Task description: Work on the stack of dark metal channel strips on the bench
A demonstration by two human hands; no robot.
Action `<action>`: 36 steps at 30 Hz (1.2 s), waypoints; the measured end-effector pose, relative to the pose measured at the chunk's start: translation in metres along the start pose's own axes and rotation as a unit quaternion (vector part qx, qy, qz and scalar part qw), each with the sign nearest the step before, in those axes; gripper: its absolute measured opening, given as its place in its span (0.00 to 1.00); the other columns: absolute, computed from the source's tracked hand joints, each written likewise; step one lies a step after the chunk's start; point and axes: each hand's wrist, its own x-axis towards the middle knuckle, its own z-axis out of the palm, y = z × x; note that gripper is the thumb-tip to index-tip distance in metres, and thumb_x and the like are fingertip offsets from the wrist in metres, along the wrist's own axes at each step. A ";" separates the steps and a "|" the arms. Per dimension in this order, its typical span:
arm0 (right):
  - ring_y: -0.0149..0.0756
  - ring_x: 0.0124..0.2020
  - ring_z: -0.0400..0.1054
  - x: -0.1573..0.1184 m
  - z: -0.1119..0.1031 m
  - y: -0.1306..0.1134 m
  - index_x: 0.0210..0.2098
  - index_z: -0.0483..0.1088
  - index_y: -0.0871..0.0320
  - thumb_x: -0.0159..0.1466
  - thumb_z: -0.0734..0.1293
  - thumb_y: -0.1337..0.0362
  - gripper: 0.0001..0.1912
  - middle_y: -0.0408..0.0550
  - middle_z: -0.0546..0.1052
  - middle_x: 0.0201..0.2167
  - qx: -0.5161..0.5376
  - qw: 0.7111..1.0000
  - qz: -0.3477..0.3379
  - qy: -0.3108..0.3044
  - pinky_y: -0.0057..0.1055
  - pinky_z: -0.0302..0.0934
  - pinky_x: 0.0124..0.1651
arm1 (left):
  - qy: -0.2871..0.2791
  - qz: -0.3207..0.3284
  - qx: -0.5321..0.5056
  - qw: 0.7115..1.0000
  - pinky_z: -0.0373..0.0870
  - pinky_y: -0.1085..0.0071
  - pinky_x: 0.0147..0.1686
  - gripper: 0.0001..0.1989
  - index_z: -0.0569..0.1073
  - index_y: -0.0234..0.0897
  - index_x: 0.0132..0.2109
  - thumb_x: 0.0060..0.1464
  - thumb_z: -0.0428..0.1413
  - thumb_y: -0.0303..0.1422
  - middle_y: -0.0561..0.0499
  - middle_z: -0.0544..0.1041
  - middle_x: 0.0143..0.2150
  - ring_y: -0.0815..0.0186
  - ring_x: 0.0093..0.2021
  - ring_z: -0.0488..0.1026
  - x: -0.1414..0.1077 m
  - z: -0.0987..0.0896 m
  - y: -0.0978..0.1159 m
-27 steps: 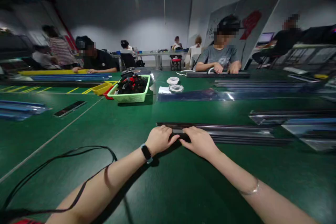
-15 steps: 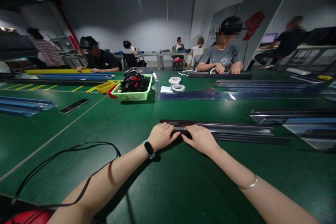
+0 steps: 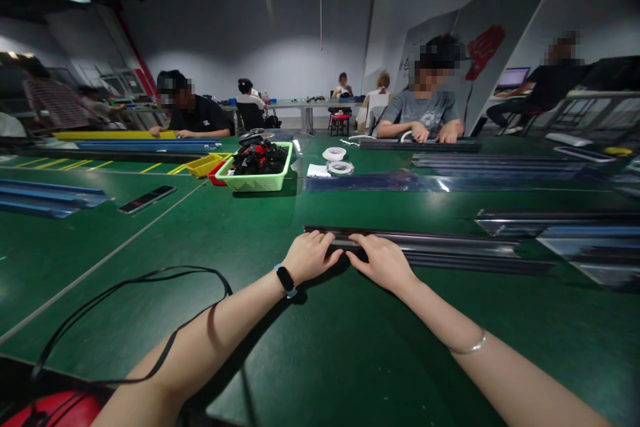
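Note:
A long, dark, channelled profile strip [image 3: 460, 245] lies crosswise on the green table [image 3: 350, 347], running to the right. My left hand [image 3: 309, 257] grips its left end, fingers over the far edge and thumb along the near side. Close beside it, my right hand [image 3: 384, 261] holds the same strip, fingers bent over it and thumb pointing left. The two thumbs are near each other, slightly apart. Between the hands a short, lighter grey stretch of the strip shows. My palms hide the parts under them.
Ahead stands a green basket [image 3: 255, 182] of black and red parts, beside rolls of white tape [image 3: 340, 167]. More dark profiles [image 3: 560, 219] lie right, blue ones [image 3: 45, 199] left near a phone [image 3: 148, 199]. A black cord [image 3: 150, 273] loops by my left arm. Co-workers sit opposite.
My hands keep their hold on the strip, with hardly any shift. The view has moved slightly. At the far left, a person in a striped shirt has moved left, uncovering another person behind.

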 end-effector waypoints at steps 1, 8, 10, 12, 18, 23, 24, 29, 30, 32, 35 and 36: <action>0.34 0.35 0.66 0.000 0.000 0.000 0.45 0.63 0.58 0.61 0.55 0.54 0.18 0.49 0.72 0.32 -0.001 1.000 0.001 -0.002 0.30 0.55 0.39 | -0.001 0.001 -0.001 1.000 0.62 0.69 0.35 0.17 0.64 0.35 0.37 0.56 0.40 0.44 0.49 0.70 0.32 0.65 0.35 0.68 0.000 0.000 0.000; 0.34 0.34 0.65 0.001 -0.002 -0.001 0.42 0.64 0.57 0.61 0.55 0.54 0.17 0.48 0.72 0.31 -0.003 1.000 -0.005 -0.015 0.30 0.55 0.38 | -0.007 -0.002 0.000 1.000 0.63 0.70 0.32 0.18 0.64 0.35 0.37 0.56 0.39 0.45 0.49 0.70 0.30 0.66 0.33 0.68 0.001 0.001 -0.001; 0.34 0.35 0.65 0.001 -0.001 -0.001 0.43 0.64 0.57 0.61 0.55 0.55 0.17 0.48 0.72 0.32 0.003 1.000 -0.012 -0.010 0.30 0.55 0.39 | -0.001 0.005 0.002 1.000 0.63 0.70 0.32 0.17 0.64 0.35 0.36 0.56 0.40 0.44 0.49 0.70 0.30 0.66 0.33 0.68 0.000 0.002 -0.001; 0.35 0.37 0.65 0.001 0.001 0.000 0.44 0.64 0.57 0.61 0.55 0.55 0.17 0.49 0.72 0.35 0.011 1.000 -0.015 0.000 0.30 0.55 0.40 | 0.004 0.011 0.004 1.000 0.62 0.70 0.33 0.17 0.65 0.35 0.36 0.56 0.41 0.44 0.49 0.70 0.30 0.66 0.33 0.67 -0.001 0.003 -0.001; 0.33 0.36 0.65 0.000 0.002 0.002 0.41 0.65 0.58 0.61 0.55 0.56 0.16 0.48 0.72 0.33 0.015 1.000 -0.021 0.003 0.29 0.55 0.40 | 0.023 0.028 -0.002 0.999 0.62 0.70 0.34 0.15 0.65 0.35 0.36 0.56 0.41 0.41 0.49 0.70 0.30 0.67 0.34 0.67 -0.003 0.005 0.002; 0.33 0.36 0.64 0.000 0.002 0.001 0.40 0.66 0.58 0.61 0.55 0.56 0.16 0.48 0.72 0.32 0.010 1.000 -0.023 0.002 0.29 0.54 0.40 | 0.020 0.028 -0.001 0.999 0.62 0.71 0.31 0.15 0.66 0.35 0.32 0.56 0.42 0.41 0.49 0.70 0.27 0.67 0.31 0.67 -0.001 0.006 0.003; 0.33 0.36 0.64 0.000 0.003 0.000 0.40 0.67 0.58 0.61 0.55 0.56 0.16 0.48 0.72 0.33 0.009 1.000 -0.022 0.003 0.29 0.54 0.40 | 0.017 0.034 -0.001 0.999 0.62 0.71 0.30 0.15 0.66 0.35 0.32 0.56 0.42 0.41 0.49 0.70 0.27 0.67 0.30 0.67 -0.001 0.006 0.003; 0.34 0.36 0.62 0.000 0.003 -0.002 0.38 0.67 0.58 0.59 0.57 0.56 0.15 0.48 0.71 0.33 -0.001 1.000 -0.022 -0.003 0.30 0.51 0.40 | -0.004 0.067 0.010 0.998 0.61 0.70 0.29 0.17 0.65 0.35 0.31 0.56 0.41 0.42 0.49 0.70 0.27 0.66 0.29 0.68 0.005 0.002 0.003; 0.34 0.36 0.62 0.000 0.003 -0.002 0.38 0.67 0.59 0.59 0.57 0.57 0.15 0.48 0.71 0.32 -0.002 1.000 -0.028 -0.010 0.30 0.51 0.39 | -0.007 0.073 0.013 0.997 0.61 0.70 0.29 0.17 0.65 0.35 0.31 0.56 0.40 0.42 0.49 0.70 0.27 0.66 0.29 0.67 0.006 0.002 0.004; 0.35 0.35 0.61 -0.001 0.003 -0.001 0.36 0.67 0.59 0.59 0.57 0.57 0.14 0.48 0.70 0.31 -0.017 0.999 -0.031 -0.022 0.30 0.49 0.38 | -0.012 0.090 0.014 0.996 0.62 0.70 0.29 0.17 0.66 0.35 0.31 0.56 0.40 0.41 0.49 0.69 0.26 0.66 0.29 0.67 0.008 0.002 0.006; 0.36 0.33 0.60 -0.002 0.003 0.001 0.34 0.66 0.59 0.58 0.58 0.56 0.13 0.48 0.69 0.29 -0.036 0.998 -0.026 -0.036 0.31 0.48 0.35 | -0.003 0.096 0.006 0.995 0.61 0.71 0.29 0.18 0.66 0.34 0.29 0.55 0.41 0.42 0.48 0.68 0.25 0.67 0.28 0.66 0.008 0.003 0.007; 0.36 0.33 0.60 -0.002 0.003 0.002 0.34 0.65 0.59 0.57 0.59 0.55 0.14 0.48 0.69 0.28 -0.039 0.998 -0.025 -0.041 0.31 0.47 0.34 | -0.001 0.090 0.005 0.996 0.61 0.71 0.29 0.18 0.66 0.34 0.29 0.55 0.41 0.43 0.48 0.68 0.25 0.67 0.28 0.66 0.008 0.004 0.007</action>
